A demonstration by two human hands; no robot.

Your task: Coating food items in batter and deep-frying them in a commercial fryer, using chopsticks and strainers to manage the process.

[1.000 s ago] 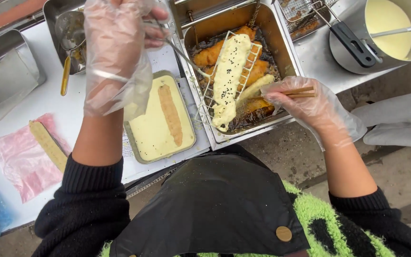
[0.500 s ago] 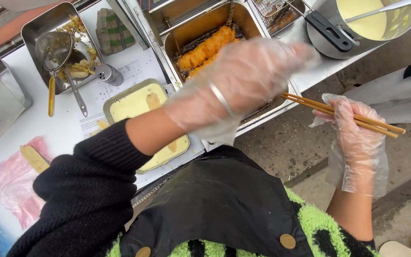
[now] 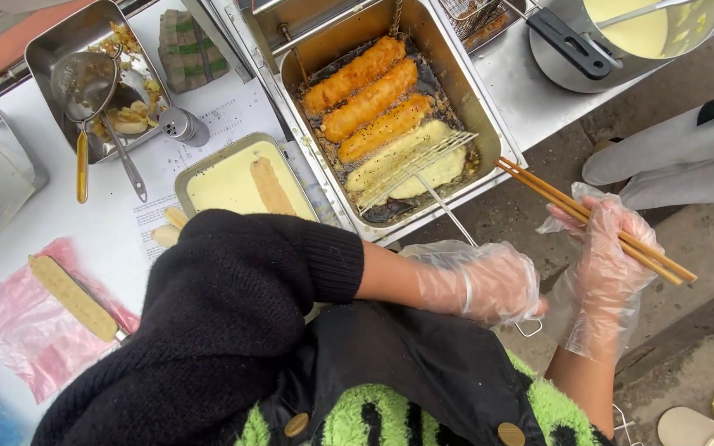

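The right hand (image 3: 609, 256) pinches long chopsticks (image 3: 597, 221) – the left hand (image 3: 493, 281) grips the wire skimmer (image 3: 413, 169) handle (over frying sticks (image 3: 365, 99)). Turning comes next, gently.

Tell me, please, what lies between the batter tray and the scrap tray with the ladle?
In the head view, a small metal shaker lies between the batter tray and the scrap tray.

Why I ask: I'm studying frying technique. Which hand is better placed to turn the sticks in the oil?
Right. The right hand holds the chopsticks, tips near the fryer rim. The left hand is busy gripping the wire skimmer that lies over the pale stick.
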